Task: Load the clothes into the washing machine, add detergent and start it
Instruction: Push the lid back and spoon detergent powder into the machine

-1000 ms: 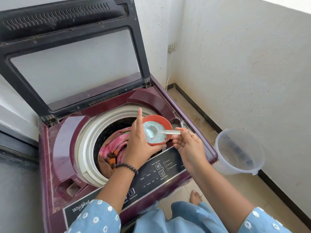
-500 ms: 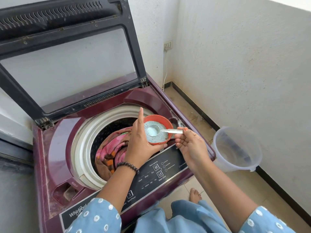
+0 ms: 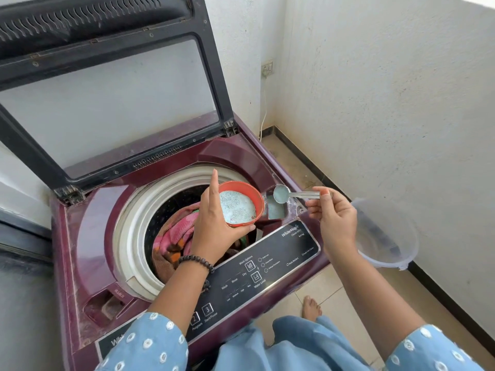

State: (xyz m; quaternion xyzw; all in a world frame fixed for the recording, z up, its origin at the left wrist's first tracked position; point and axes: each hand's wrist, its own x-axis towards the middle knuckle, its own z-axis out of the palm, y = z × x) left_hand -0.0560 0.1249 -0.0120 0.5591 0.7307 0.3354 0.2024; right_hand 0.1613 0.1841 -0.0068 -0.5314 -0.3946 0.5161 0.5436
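Note:
A maroon top-load washing machine (image 3: 88, 236) stands with its glass lid (image 3: 107, 103) raised. Pink and orange clothes (image 3: 174, 236) lie in the drum. My left hand (image 3: 214, 226) holds an orange bowl (image 3: 255, 195) of pale blue detergent powder over the drum's right side. My right hand (image 3: 332, 212) pinches a metal spoon (image 3: 293, 194) heaped with powder, held just above the detergent compartment (image 3: 276, 210) at the machine's right rear, where some powder lies. The black control panel (image 3: 267, 269) runs along the front.
A clear plastic bucket (image 3: 388, 234) stands on the tiled floor to the right of the machine, against the white wall. A wall socket (image 3: 267, 67) with a white cable is in the corner. My bare foot (image 3: 310, 307) is on the floor by the machine's front.
The spoon has left the bowl with a scoop of powder and moved right, over the detergent compartment. The bowl and my left hand have stayed over the drum.

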